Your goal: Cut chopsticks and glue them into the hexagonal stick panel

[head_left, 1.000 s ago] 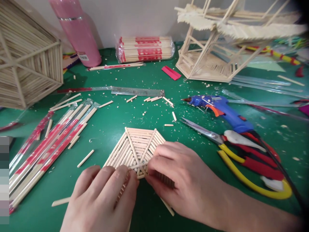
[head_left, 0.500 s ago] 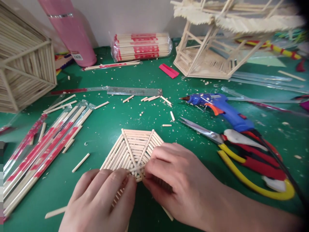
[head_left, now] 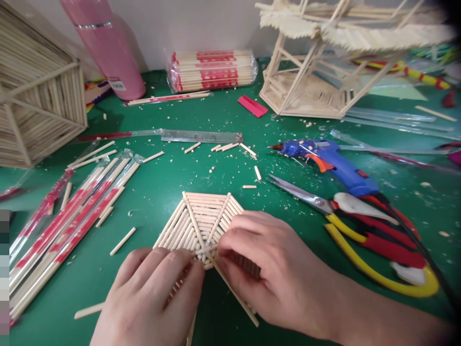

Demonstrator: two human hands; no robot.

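A flat hexagonal panel of glued wooden sticks lies on the green mat in front of me. My left hand rests on the panel's near left part, fingers pressed together and pinching at its centre. My right hand covers the near right part, its fingers pinched on a thin stick that runs from the centre toward me. The fingertips of both hands meet at the middle of the panel.
Blue glue gun and yellow-red scissors lie at right. Wrapped chopstick packs lie at left, another bundle at the back. A pink bottle, a stick box, a stick pavilion and a clear ruler stand around.
My hands stay pinched at the panel's centre. A diagonal stick under my right hand now shows longer toward the near edge. The view shifted slightly.
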